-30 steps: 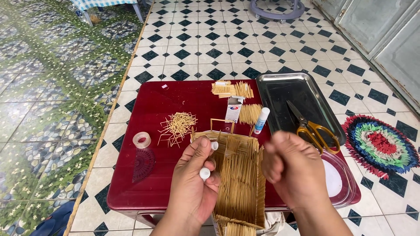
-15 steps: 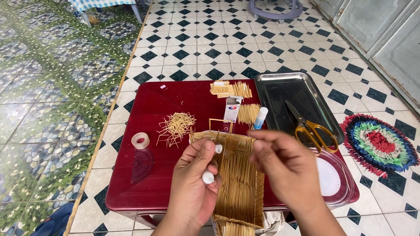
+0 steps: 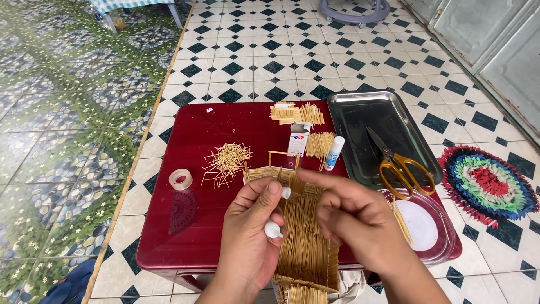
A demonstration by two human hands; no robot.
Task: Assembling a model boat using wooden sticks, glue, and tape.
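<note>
Centred low in the frame above a dark red table (image 3: 185, 247), a light, fragile toothpick panel (image 3: 304, 242) is pinched by left hand (image 3: 250, 239) fingers and touched by right hand (image 3: 360, 225) fingertips, best gripped at its edges.

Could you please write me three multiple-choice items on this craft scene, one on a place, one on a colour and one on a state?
1. Where do the yellow-handled scissors lie?
A. in the rectangular metal tray
B. on the tiled floor
C. on the round multicoloured rug

2. What colour is the low plastic table?
A. green
B. dark red
C. white

3. How are the loose sticks beside the clear tape roll?
A. bundled upright
B. glued flat in a panel
C. scattered in a loose heap

Key: 1 A, the blades rest on the tray's floor; 2 B, its bare top shows dark red; 3 C, they cross at random angles.
</note>
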